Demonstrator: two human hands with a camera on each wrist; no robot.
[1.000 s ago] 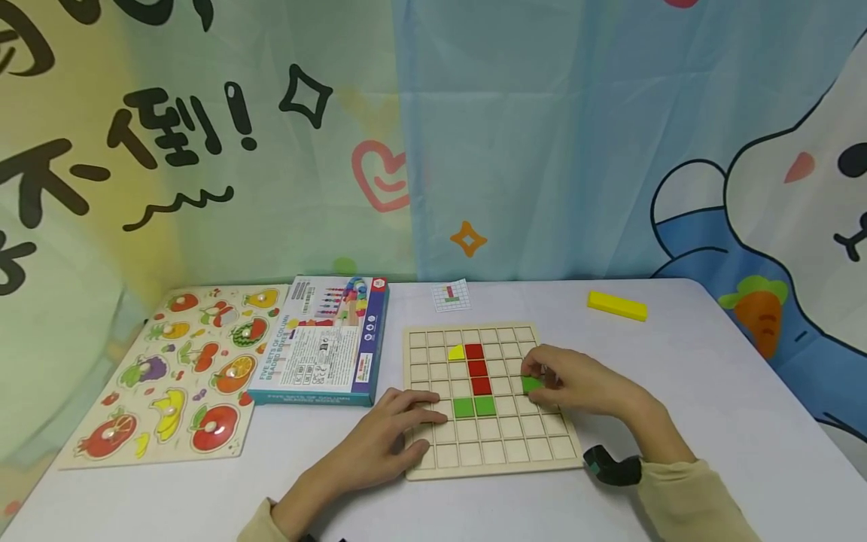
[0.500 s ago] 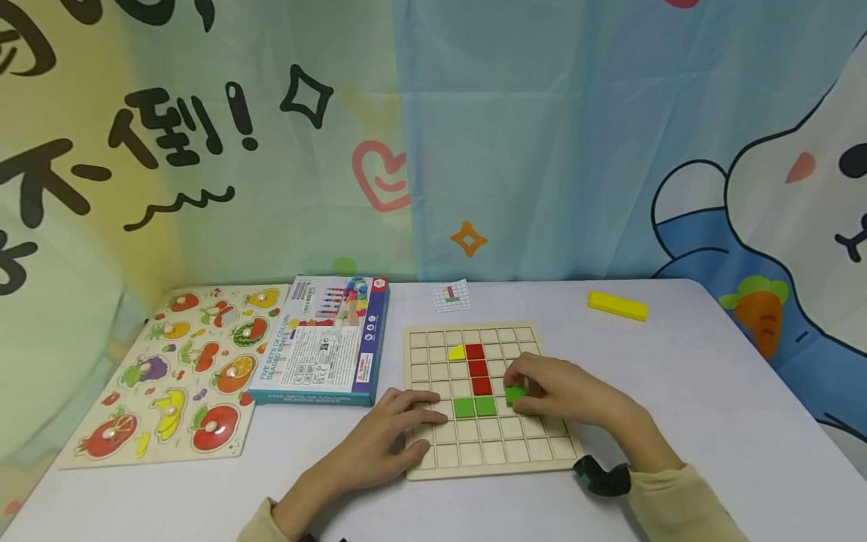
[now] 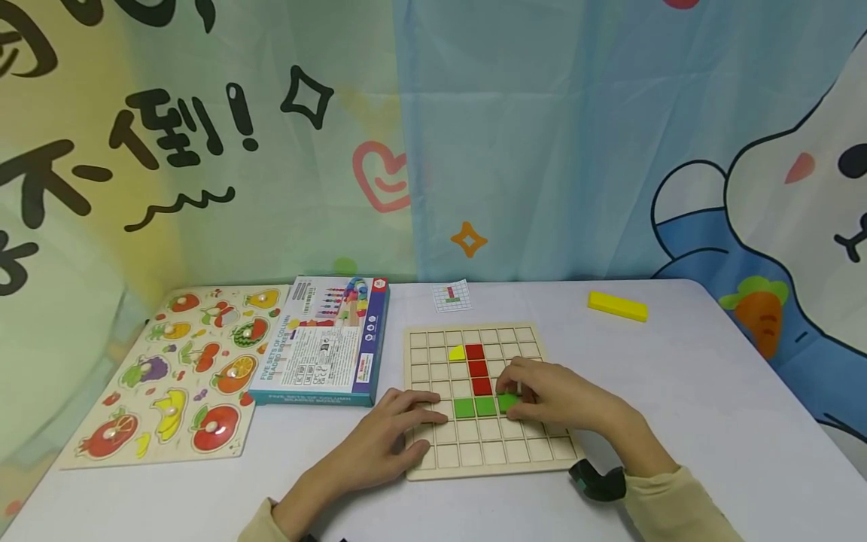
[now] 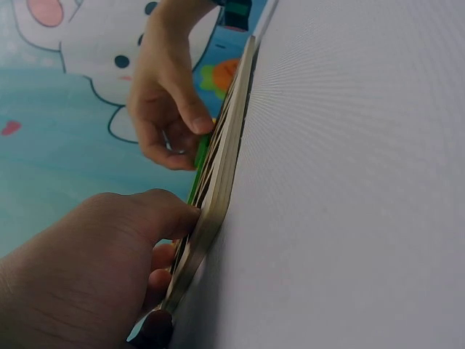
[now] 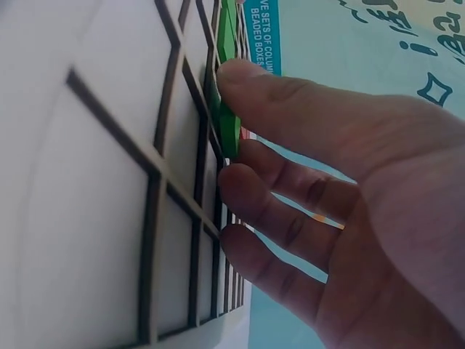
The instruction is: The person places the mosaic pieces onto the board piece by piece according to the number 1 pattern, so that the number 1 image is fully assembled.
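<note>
A wooden grid board [image 3: 488,452] lies flat on the white table. In its cells sit a yellow piece [image 3: 457,352], a column of red square tiles [image 3: 477,368] and two green square tiles [image 3: 474,407]. My right hand [image 3: 565,395] pinches a third green tile [image 3: 506,403] between thumb and fingers, at the cell just right of those two; the right wrist view shows this green tile [image 5: 229,131] tilted at the grid. My left hand [image 3: 389,433] rests on the board's left edge with fingers extended over it, its thumb on the rim in the left wrist view.
Behind the board lies a small pattern card [image 3: 451,296]. A yellow bar [image 3: 617,306] is at the back right. To the left are a boxed set [image 3: 318,346] and a fruit puzzle board [image 3: 183,376]. A printed curtain [image 3: 501,150] hangs behind the table.
My right hand has moved left and slightly nearer across the board, carrying the green tile from the right-hand cells to beside the other green tiles. The left hand has stayed in place.
</note>
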